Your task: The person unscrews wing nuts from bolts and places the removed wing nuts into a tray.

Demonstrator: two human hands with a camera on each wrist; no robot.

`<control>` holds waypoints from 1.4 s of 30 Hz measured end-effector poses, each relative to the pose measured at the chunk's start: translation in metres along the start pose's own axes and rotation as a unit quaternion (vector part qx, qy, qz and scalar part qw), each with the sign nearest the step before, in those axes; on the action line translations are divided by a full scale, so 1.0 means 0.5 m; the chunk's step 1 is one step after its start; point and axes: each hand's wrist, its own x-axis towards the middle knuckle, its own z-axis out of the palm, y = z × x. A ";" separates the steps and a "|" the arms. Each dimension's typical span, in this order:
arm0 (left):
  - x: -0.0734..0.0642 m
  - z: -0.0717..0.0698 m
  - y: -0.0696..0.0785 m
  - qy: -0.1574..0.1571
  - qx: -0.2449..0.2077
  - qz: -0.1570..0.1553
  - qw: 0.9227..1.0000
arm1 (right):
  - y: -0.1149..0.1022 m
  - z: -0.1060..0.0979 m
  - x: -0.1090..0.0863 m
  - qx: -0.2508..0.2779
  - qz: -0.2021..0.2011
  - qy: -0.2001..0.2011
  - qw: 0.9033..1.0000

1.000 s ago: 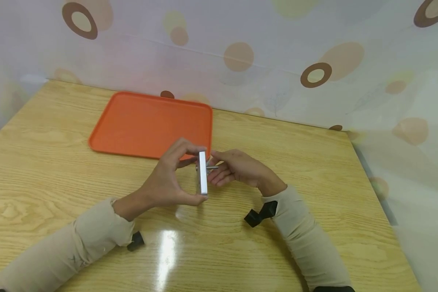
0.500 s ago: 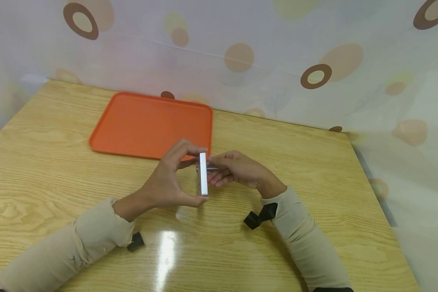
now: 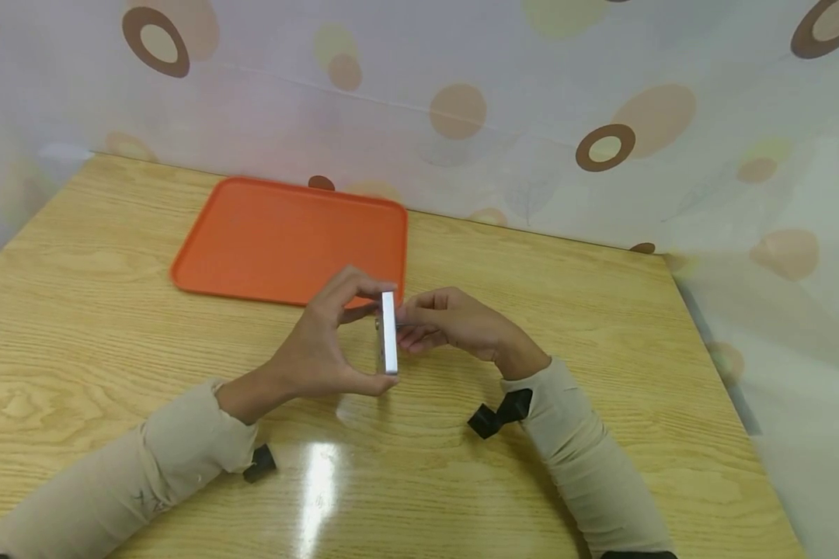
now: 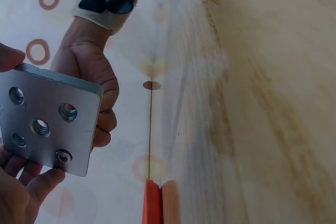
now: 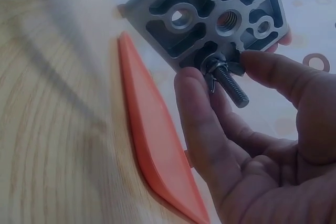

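Behind the wooden desk [image 3: 587, 310], see a pale wall cover [image 3: 517, 78] with round spots; near the back edge, see an orange tray [image 3: 287, 241]. Closer in, up in the air over the desk, find a metal plate [image 3: 389, 334], upright, held by its top and bottom edges in the left grip [image 3: 316, 348]. Through a hole near one corner, find a bolt [image 5: 232, 86], and on the bolt a wing nut [image 5: 215, 66], pinched by thumb and finger in the right grip [image 3: 464, 322]. To turn the wing nut well, most likely the job right now, hold the plate steady. Push both wings at once, in small turns, then let go and pinch again. Push round, not sideways, so as not to tip the bolt. Watch the bolt head [image 4: 64, 156] on the other side too; in case of spinning, press it with a fingertip. Work low over the desk, for fear of a drop. Hard to tell tight from loose here.
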 end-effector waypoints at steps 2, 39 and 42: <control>0.000 0.000 0.000 0.001 -0.002 -0.001 1.000 | 0.002 -0.002 -0.001 -0.008 -0.009 0.002 1.000; -0.001 0.004 0.002 0.000 0.002 0.013 1.000 | 0.017 -0.002 0.011 0.139 0.058 -0.032 0.988; -0.001 0.006 0.001 -0.001 0.002 0.014 1.000 | 0.016 -0.002 0.010 0.135 0.060 -0.031 0.989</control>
